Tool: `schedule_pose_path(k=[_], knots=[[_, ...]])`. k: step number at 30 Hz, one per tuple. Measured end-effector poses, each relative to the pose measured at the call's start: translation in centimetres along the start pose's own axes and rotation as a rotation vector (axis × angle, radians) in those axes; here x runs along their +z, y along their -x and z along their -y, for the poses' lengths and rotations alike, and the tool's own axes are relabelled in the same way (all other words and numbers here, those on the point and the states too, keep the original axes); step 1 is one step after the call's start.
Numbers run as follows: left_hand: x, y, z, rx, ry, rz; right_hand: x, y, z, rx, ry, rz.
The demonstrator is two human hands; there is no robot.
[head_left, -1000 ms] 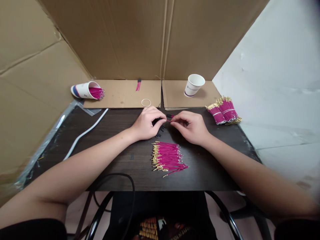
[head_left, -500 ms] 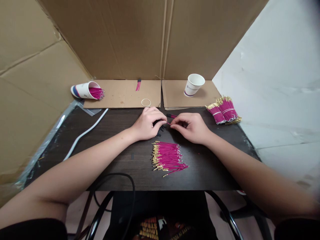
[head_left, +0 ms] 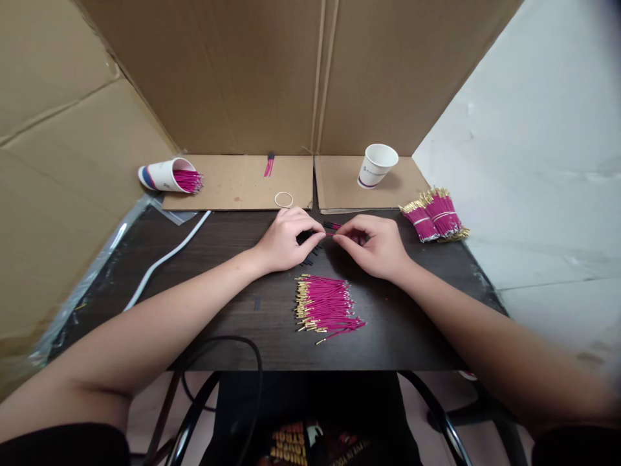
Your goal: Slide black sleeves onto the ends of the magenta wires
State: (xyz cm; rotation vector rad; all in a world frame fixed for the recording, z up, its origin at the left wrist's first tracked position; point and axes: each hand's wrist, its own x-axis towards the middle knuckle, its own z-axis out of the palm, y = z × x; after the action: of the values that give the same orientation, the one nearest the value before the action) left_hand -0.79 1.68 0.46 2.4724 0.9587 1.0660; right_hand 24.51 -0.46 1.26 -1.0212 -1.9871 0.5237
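Between my two hands stretches a thin magenta wire (head_left: 329, 234). My left hand (head_left: 290, 241) pinches its left end between thumb and forefinger; that end is hidden by the fingertips. At the other end, the thumb and forefinger of my right hand (head_left: 373, 246) are closed on the wire. Several small black sleeves (head_left: 307, 261) lie under and beside my left hand, partly covered by it. Just behind the held wire are magenta wires with black ends (head_left: 332, 225), partly hidden by my right hand. Nearer to me lies a pile of magenta wires with gold tips (head_left: 324, 303).
A tipped paper cup (head_left: 158, 176) full of magenta wires lies at left. An upright paper cup (head_left: 376, 169) stands on cardboard at back right, near banded wire bundles (head_left: 434, 217). A rubber band (head_left: 284, 199) and black-ended wires (head_left: 269, 166) lie on cardboard. A white cable (head_left: 165, 257) crosses the left side.
My right hand has shifted slightly right and up, and the wire between the fingertips now lies nearly level, with a little more of it showing. My left hand has barely moved.
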Motion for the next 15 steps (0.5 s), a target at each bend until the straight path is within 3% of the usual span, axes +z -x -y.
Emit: schedule_pose_path(k=[15], knots=[[0.05, 0.04, 0.12, -0.016, -0.01, 0.031, 0.08, -0.03, -0.06, -0.033, 0.024, 0.036]])
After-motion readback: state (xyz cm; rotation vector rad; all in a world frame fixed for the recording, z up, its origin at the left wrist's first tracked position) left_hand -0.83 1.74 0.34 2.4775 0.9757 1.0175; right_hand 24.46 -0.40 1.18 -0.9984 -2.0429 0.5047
